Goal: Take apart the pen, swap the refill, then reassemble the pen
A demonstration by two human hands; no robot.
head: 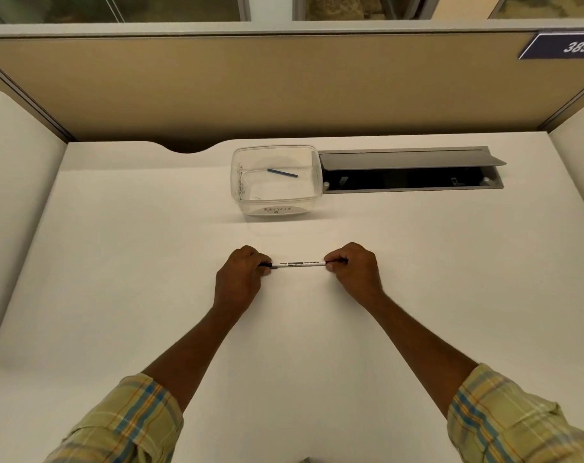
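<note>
Plaid sleeves [123, 426], nearest. Left hand [240, 279], right hand [354, 269]: fingers [337, 264] pinched opposite ends of pen [299, 264], level between them over counter [116, 262], apparently to pull it apart. Tub [273, 212] beyond fingers held blue stick [282, 173].

Both ends of the pen [299, 264] hide under the fingers [334, 266]; its print is unreadably small.

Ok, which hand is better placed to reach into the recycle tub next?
Probably left: the left hand sits directly before the tub, while the right hand lies beyond its right edge. Both grip the pen.
</note>
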